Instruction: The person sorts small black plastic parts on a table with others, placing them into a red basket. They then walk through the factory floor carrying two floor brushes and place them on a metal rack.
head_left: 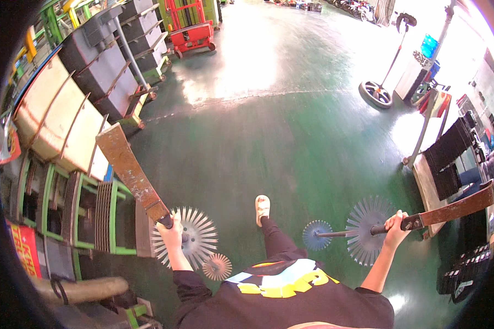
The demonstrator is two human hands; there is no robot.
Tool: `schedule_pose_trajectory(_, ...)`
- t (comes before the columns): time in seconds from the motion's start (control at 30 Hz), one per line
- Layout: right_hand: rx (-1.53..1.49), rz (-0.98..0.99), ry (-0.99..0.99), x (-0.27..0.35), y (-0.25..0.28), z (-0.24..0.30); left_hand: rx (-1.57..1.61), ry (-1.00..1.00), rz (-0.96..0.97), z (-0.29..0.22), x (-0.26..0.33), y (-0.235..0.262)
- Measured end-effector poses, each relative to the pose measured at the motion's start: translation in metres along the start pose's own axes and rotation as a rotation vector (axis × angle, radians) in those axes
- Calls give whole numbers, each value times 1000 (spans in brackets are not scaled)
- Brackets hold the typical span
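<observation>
My left hand (pixel 173 233) is closed round the dark handle of a rusty machete-like blade (pixel 130 170), which slants up and left. Beside that hand is a large pale slotted disc (pixel 203 227), with a smaller reddish slotted disc (pixel 217 267) below it. My right hand (pixel 396 227) grips the dark handle of a second rusty machete-like blade (pixel 460 208), pointing out to the right. Left of this hand are a large grey slotted disc (pixel 366 216) and a smaller bluish one (pixel 316 242), with a rod (pixel 337 234) between them. How the discs join the handles is unclear.
A green floor (pixel 230 148) stretches ahead. Grey bins (pixel 107 77), a tan panel (pixel 52 109) and green racks (pixel 88 211) line the left. A red lifting cart (pixel 192 35) stands far ahead. At right are a wheeled pole (pixel 376 94) and a board trolley (pixel 431 186).
</observation>
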State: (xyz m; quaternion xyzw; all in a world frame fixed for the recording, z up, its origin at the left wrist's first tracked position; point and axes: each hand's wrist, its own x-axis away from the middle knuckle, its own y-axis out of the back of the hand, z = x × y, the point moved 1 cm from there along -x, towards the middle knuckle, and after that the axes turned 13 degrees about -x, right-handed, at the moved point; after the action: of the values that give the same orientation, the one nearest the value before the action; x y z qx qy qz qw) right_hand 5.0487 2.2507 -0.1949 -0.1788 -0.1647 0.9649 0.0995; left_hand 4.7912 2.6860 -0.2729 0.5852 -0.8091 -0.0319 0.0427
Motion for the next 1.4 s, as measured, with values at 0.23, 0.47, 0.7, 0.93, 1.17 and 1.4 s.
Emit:
schedule_pose_trajectory(0.23,72,-71,-1,-121,-143,-114,60,127,-137,-8,-175,-83)
schedule_pose_trajectory(0.47,96,183,-237,-202,-324,-253,25,169,-105,-11,-341,-166)
schedule_pose_trajectory(0.7,161,158,-247,-313,-461,-339,-67,175,-153,-1,-517,-276)
schedule_pose_trajectory(0.93,91,161,-170,-413,-592,-408,40,171,-18,-42,-708,-412)
schedule_pose_trajectory(1.17,5,261,-223,-545,-740,-505,-80,104,84,-59,-878,-543)
schedule_pose_trajectory(1.4,31,376,-230,-665,-905,-608,-145,63,233,-103,-1030,-656)
